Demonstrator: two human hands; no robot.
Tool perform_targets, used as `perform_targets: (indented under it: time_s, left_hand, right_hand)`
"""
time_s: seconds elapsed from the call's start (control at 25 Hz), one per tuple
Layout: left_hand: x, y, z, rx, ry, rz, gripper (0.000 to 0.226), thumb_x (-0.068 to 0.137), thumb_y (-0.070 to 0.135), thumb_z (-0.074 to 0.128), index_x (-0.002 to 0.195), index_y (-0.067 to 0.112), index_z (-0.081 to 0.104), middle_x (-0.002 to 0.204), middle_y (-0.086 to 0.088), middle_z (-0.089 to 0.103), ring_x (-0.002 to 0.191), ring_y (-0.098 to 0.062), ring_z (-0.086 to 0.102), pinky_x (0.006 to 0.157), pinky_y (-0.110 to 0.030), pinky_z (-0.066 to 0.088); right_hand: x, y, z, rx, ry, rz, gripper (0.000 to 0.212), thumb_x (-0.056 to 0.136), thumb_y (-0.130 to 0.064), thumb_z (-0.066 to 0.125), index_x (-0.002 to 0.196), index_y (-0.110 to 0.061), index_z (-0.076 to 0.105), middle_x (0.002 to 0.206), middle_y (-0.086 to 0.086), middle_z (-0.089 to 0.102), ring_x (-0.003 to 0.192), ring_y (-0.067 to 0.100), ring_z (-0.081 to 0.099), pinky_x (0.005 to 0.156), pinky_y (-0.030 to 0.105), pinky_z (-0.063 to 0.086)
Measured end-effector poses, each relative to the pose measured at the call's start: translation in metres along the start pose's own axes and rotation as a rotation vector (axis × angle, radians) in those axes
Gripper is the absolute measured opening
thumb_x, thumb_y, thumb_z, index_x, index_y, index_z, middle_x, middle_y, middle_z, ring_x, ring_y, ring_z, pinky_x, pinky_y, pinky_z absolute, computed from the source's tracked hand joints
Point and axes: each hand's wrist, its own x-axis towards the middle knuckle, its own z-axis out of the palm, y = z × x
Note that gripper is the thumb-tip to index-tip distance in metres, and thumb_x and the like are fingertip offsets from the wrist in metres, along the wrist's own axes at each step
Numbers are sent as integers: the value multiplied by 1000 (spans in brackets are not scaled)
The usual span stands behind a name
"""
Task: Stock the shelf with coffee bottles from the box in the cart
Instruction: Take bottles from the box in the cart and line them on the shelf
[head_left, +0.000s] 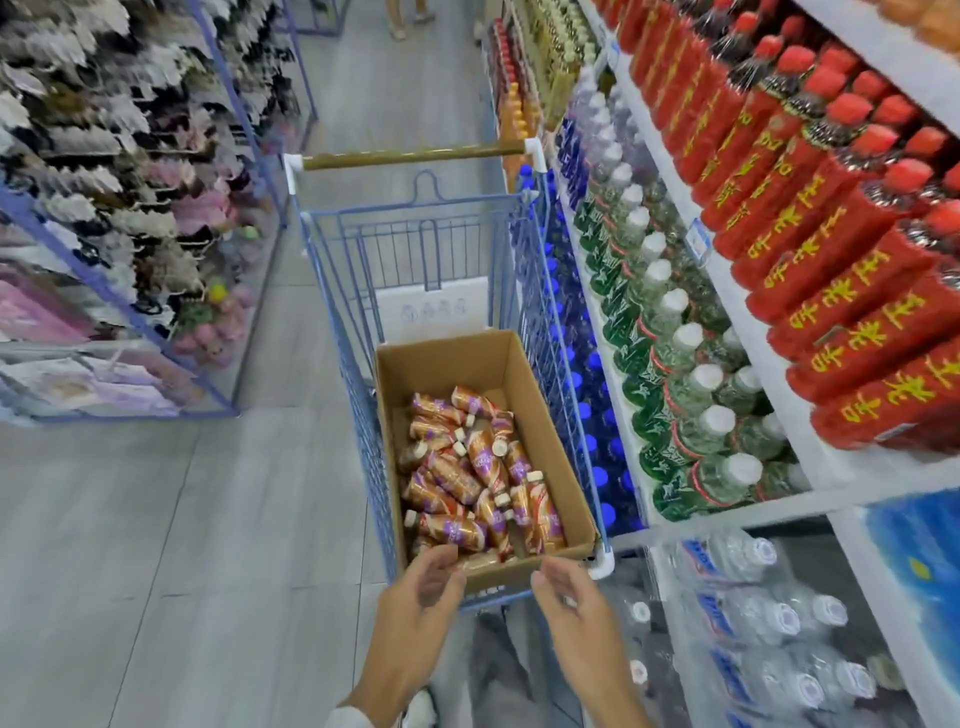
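Note:
A blue wire cart stands in the aisle before me. In its near end sits an open cardboard box holding several small coffee bottles with orange-brown and purple labels and white caps, lying jumbled. My left hand hovers at the box's near edge, fingers loosely curled, holding nothing. My right hand is beside it at the near right corner, fingers relaxed, also empty. The white shelf runs along the right.
The shelf holds red bottles on top, green-labelled clear bottles below, blue-capped bottles lower, and wrapped water packs near the floor. Racks of hanging goods line the left. Grey floor lies between.

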Motion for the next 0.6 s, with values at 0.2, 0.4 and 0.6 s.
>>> perform_targets:
  time_s: [0.2,0.4,0.6]
  left_hand:
    - [71,0,33,-124,77,-199,10,97,25,68,106,29,69,107,10,74,94,-3,70,74,-15,55]
    - [168,-39,67,-344,191,-768,46,97,35,63,133,6,58,124,-12,65,111,-32,64,102,-47,52]
    - [250,-75,92,-520,166,-1099,79,93,51,64,155,14,34,154,-14,45,128,-37,53,100,-48,50]
  right_hand:
    - [71,-29,-17,-32,-87,-17,23,99,-30,64,122,-28,64,119,-15,66,111,1,60,94,20,45]
    - [125,-36,-25,-89,-151,34,26,99,-29,63,125,-26,63,121,-12,67,113,3,61,101,27,48]
    - [159,-31,-21,-198,-188,131,29,98,-37,62,127,-33,62,120,-21,65,109,-10,59,95,15,46]
